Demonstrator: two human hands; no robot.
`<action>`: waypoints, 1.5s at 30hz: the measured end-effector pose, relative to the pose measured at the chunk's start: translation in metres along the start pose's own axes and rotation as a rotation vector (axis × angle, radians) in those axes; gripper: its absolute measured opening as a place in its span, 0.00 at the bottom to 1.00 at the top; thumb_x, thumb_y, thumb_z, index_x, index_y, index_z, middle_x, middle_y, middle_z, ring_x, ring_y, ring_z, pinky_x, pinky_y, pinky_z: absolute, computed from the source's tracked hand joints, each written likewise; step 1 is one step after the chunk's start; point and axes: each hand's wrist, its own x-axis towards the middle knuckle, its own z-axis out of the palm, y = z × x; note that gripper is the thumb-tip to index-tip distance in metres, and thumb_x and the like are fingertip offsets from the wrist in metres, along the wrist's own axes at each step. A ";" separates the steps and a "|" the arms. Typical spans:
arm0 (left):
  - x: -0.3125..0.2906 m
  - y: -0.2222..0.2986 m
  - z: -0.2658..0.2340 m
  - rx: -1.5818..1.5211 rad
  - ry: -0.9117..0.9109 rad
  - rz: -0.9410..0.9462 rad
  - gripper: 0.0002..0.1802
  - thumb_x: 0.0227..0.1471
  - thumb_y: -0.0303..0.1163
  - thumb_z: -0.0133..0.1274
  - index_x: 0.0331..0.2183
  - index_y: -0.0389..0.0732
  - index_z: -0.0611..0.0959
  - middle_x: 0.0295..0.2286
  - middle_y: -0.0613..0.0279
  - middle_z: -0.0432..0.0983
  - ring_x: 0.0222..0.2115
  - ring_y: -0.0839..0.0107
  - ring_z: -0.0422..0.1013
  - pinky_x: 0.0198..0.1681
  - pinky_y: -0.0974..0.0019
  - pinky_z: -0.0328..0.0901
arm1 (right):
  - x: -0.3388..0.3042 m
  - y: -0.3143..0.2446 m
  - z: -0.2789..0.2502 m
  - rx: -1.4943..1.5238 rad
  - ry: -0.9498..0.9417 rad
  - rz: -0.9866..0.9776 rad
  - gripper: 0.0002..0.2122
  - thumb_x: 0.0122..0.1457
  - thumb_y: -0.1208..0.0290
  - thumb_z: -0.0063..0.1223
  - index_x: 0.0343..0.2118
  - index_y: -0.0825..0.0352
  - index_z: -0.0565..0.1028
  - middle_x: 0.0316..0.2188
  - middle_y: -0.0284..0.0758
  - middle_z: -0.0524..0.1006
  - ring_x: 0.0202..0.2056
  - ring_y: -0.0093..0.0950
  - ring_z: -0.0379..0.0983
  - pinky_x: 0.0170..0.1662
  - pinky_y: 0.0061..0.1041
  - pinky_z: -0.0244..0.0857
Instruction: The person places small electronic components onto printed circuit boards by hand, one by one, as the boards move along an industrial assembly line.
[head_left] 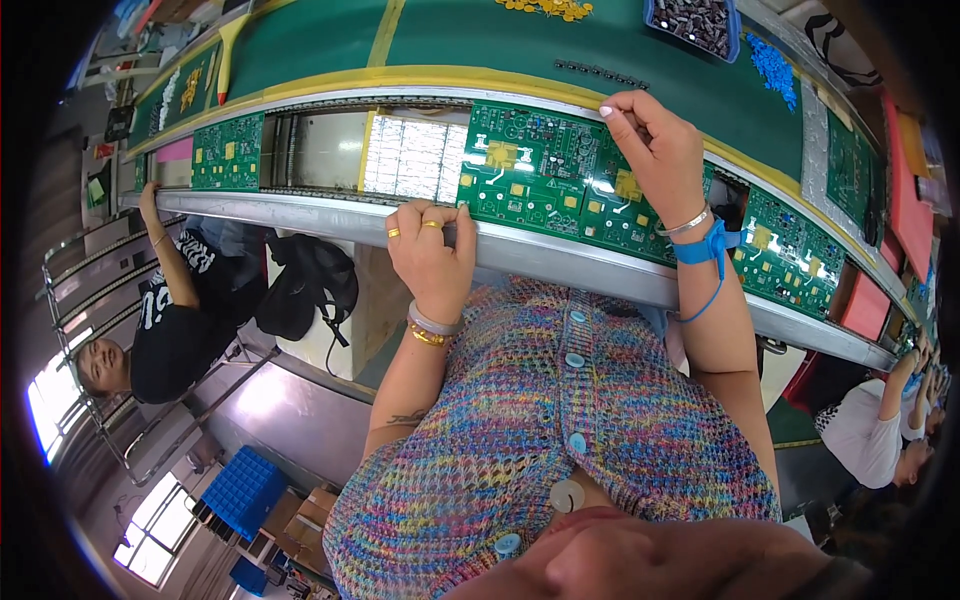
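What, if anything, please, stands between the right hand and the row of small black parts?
Nothing visible blocks the way; the yellow strip along the edge of the green surface lies between the right hand and the row of small black parts.

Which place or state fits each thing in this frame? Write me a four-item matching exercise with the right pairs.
Things
1. Left hand
2. Right hand
3. Small dark parts
4. Yellow pieces

Places or states
A. Heaped in a blue tray
B. At the near metal rail, by a circuit board's corner
C. Loose on the green surface
D. Blue strap at its wrist

Pairs: 1-B, 2-D, 3-A, 4-C
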 end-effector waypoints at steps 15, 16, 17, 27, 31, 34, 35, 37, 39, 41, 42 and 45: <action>0.107 0.019 0.017 0.039 -0.088 0.675 0.04 0.37 0.30 0.53 0.20 0.41 0.76 0.26 0.62 0.67 0.33 0.64 0.66 0.34 0.63 0.63 | -0.017 -0.045 0.003 -0.021 0.008 -0.347 0.04 0.49 0.74 0.56 0.30 0.63 0.77 0.22 0.32 0.75 0.21 0.27 0.70 0.24 0.24 0.63; 0.115 0.023 0.022 0.078 -0.091 0.707 0.03 0.36 0.29 0.51 0.20 0.42 0.75 0.25 0.63 0.67 0.33 0.65 0.66 0.34 0.64 0.63 | -0.024 -0.059 0.004 -0.065 -0.059 -0.438 0.06 0.48 0.74 0.56 0.31 0.62 0.78 0.25 0.31 0.76 0.24 0.28 0.72 0.26 0.25 0.65; 0.122 0.025 0.030 0.084 -0.082 0.711 0.03 0.36 0.29 0.51 0.20 0.42 0.75 0.25 0.63 0.67 0.33 0.65 0.66 0.34 0.64 0.63 | -0.029 -0.073 0.007 -0.116 -0.119 -0.523 0.07 0.47 0.75 0.55 0.32 0.61 0.78 0.27 0.30 0.77 0.28 0.30 0.73 0.29 0.27 0.67; 0.156 0.046 0.059 0.093 0.088 0.835 0.03 0.36 0.31 0.50 0.17 0.43 0.77 0.26 0.64 0.69 0.35 0.67 0.66 0.34 0.67 0.62 | -0.046 -0.122 0.051 -0.074 -0.419 -0.870 0.24 0.43 0.70 0.57 0.47 0.66 0.69 0.49 0.33 0.70 0.54 0.32 0.62 0.60 0.38 0.49; 0.161 0.047 0.065 0.126 0.172 0.869 0.04 0.35 0.32 0.51 0.16 0.44 0.78 0.24 0.65 0.71 0.36 0.67 0.67 0.34 0.68 0.63 | -0.055 -0.124 0.056 -0.065 -0.474 -0.869 0.26 0.42 0.70 0.59 0.48 0.65 0.69 0.52 0.35 0.68 0.55 0.34 0.61 0.60 0.38 0.48; 0.164 0.047 0.067 0.152 0.178 0.875 0.05 0.35 0.32 0.51 0.16 0.44 0.79 0.24 0.65 0.71 0.36 0.67 0.67 0.34 0.67 0.63 | -0.061 -0.127 0.056 -0.020 -0.522 -0.831 0.26 0.42 0.70 0.59 0.48 0.64 0.69 0.54 0.35 0.66 0.56 0.34 0.59 0.61 0.39 0.47; 0.165 0.047 0.068 0.159 0.183 0.875 0.05 0.35 0.32 0.51 0.16 0.44 0.79 0.24 0.65 0.71 0.36 0.67 0.67 0.34 0.67 0.63 | -0.061 -0.128 0.056 0.015 -0.533 -0.844 0.27 0.42 0.69 0.59 0.49 0.64 0.68 0.55 0.35 0.64 0.57 0.34 0.59 0.61 0.39 0.47; 0.164 0.047 0.067 0.163 0.165 0.871 0.05 0.36 0.32 0.51 0.16 0.44 0.79 0.25 0.65 0.72 0.35 0.66 0.68 0.34 0.67 0.63 | -0.059 -0.129 0.055 0.053 -0.541 -0.866 0.28 0.41 0.69 0.59 0.50 0.64 0.68 0.56 0.35 0.63 0.58 0.35 0.58 0.61 0.39 0.47; 0.163 0.044 0.065 0.167 0.161 0.856 0.05 0.36 0.32 0.51 0.16 0.44 0.79 0.25 0.64 0.72 0.35 0.66 0.68 0.34 0.67 0.63 | -0.054 -0.132 0.054 -0.043 -0.521 -0.819 0.31 0.39 0.68 0.61 0.51 0.65 0.67 0.56 0.37 0.64 0.57 0.38 0.59 0.60 0.40 0.49; 0.162 0.043 0.063 0.158 0.153 0.843 0.05 0.36 0.32 0.51 0.16 0.44 0.79 0.26 0.64 0.73 0.36 0.66 0.68 0.35 0.66 0.63 | -0.055 -0.130 0.057 -0.120 -0.542 -0.795 0.33 0.37 0.68 0.63 0.52 0.65 0.66 0.57 0.38 0.62 0.58 0.38 0.57 0.60 0.41 0.48; 0.162 0.041 0.061 0.152 0.160 0.838 0.05 0.36 0.32 0.51 0.16 0.44 0.79 0.26 0.63 0.73 0.36 0.66 0.68 0.35 0.66 0.63 | -0.055 -0.131 0.057 -0.074 -0.587 -0.801 0.34 0.36 0.69 0.63 0.52 0.65 0.66 0.57 0.38 0.62 0.58 0.38 0.57 0.60 0.41 0.48; 0.161 0.038 0.059 0.141 0.155 0.821 0.05 0.36 0.32 0.51 0.16 0.43 0.79 0.26 0.62 0.73 0.36 0.66 0.67 0.36 0.65 0.62 | -0.063 -0.134 0.066 0.021 -0.647 -0.830 0.34 0.35 0.69 0.64 0.52 0.65 0.66 0.57 0.37 0.61 0.59 0.38 0.56 0.60 0.41 0.48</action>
